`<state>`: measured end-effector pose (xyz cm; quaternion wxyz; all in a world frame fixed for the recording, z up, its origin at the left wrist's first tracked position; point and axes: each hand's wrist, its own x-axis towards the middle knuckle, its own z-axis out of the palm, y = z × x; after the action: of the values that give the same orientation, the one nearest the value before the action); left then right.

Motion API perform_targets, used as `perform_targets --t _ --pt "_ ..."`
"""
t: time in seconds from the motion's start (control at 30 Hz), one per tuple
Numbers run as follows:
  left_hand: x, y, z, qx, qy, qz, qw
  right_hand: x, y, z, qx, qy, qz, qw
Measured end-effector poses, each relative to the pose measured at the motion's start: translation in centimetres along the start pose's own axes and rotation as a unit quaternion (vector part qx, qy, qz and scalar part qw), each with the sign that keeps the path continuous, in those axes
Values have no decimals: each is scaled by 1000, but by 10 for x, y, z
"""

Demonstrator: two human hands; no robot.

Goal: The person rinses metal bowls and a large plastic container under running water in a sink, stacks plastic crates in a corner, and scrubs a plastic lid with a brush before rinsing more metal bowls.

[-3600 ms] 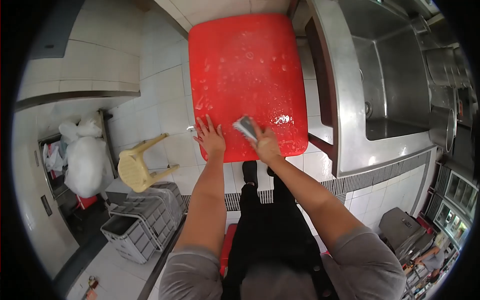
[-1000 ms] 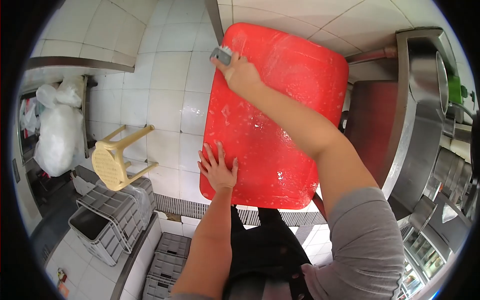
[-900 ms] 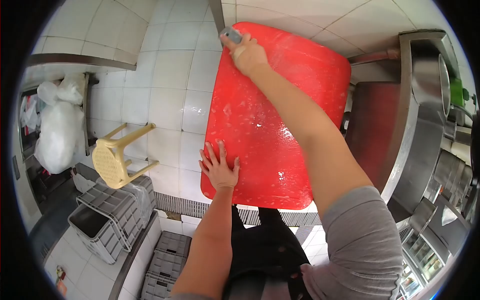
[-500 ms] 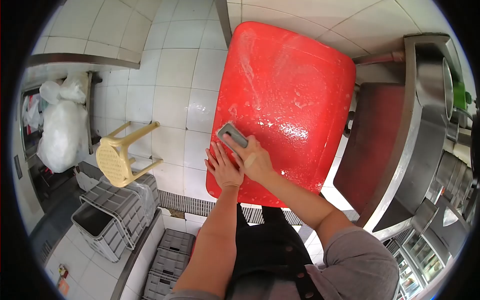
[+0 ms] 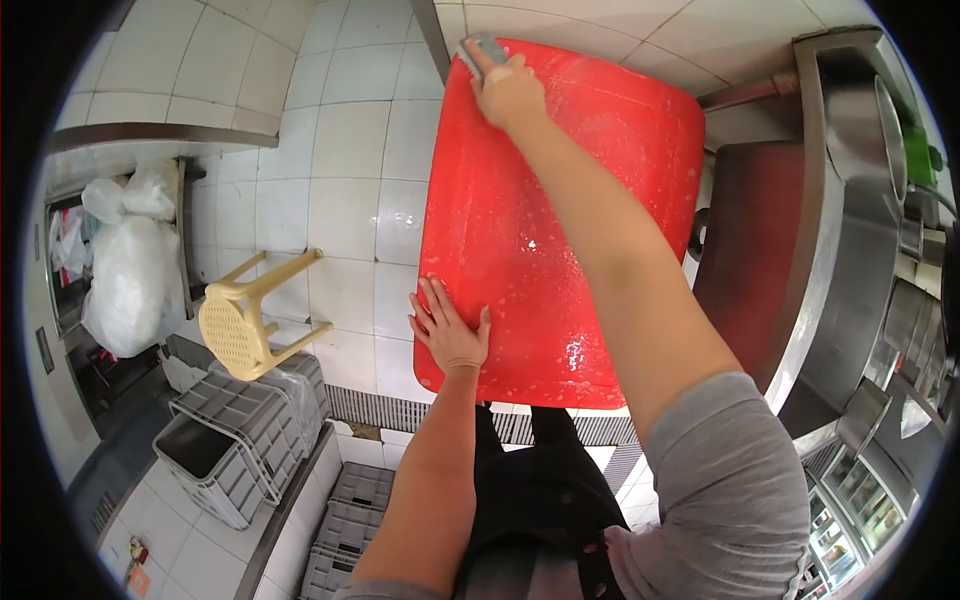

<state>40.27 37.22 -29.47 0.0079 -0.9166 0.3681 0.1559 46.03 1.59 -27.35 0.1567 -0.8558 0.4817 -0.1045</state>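
Head view, red plastic top [image 5: 590, 130]: fills the middle of the frame, tilted, with wet specks and glints across it.
Brush [image 5: 483, 52]: grey-backed, at the top's upper-left corner; its bristles are hard to make out.
Right hand [image 5: 512, 92]: fingers curled around the brush, gap narrow, arm stretched up the frame, likely because that corner is the far one.
Left hand [image 5: 450, 330]: fingers spread wide and flat on the top's lower-left edge, holding nothing, probably to brace it and the leaning body.
Stool [image 5: 235, 330]: yellow, left of the top, well apart from both hands.
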Motion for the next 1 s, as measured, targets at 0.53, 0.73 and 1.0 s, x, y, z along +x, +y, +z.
perform_targets --t 0.53,0.73,1.0 --pt "0 0 1 -17 6 6 1000 3 89 -23 -27 -35 100 994" --pt "1 -1 0 -12 -12 2 1000 -15 215 -85 -82 -53 288 953" --pt "1 0 -2 -12 -4 3 1000 -2 86 -16 -95 54 284 952"
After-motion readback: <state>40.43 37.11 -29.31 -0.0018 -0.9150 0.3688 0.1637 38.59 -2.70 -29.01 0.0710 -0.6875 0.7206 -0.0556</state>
